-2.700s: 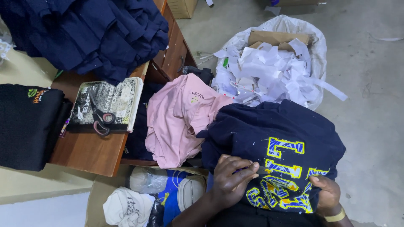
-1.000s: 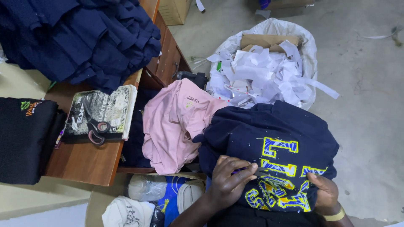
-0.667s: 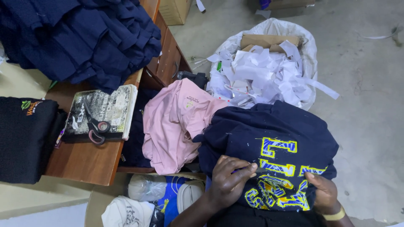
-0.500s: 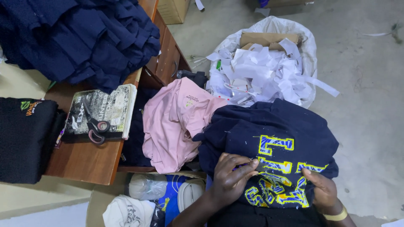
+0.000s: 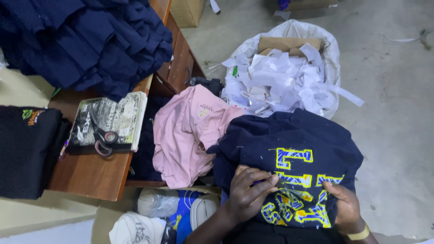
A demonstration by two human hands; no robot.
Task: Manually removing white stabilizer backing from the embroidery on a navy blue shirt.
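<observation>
A navy garment (image 5: 289, 144) with yellow and blue lettering lies spread over my lap. My left hand (image 5: 247, 192) rests on its lower left part, fingers pinched together on the fabric next to the lettering, perhaps around something small that I cannot make out. My right hand (image 5: 344, 205), with a yellow band at the wrist, grips the garment's lower right edge beside the print. A pink garment (image 5: 190, 131) lies crumpled just left of the navy one.
A wooden desk (image 5: 90, 174) at left carries a pile of navy clothes (image 5: 90, 40), a folded black garment (image 5: 27, 151) and scissors (image 5: 103, 135) lying on a booklet. A white sack of paper scraps (image 5: 285, 77) stands on the concrete floor ahead. Bags and cloth (image 5: 172, 212) sit below the desk.
My right hand has slid slightly left along the garment's lower edge. My left hand's fingers stay pinched at the lettering. The view has shifted a little.
</observation>
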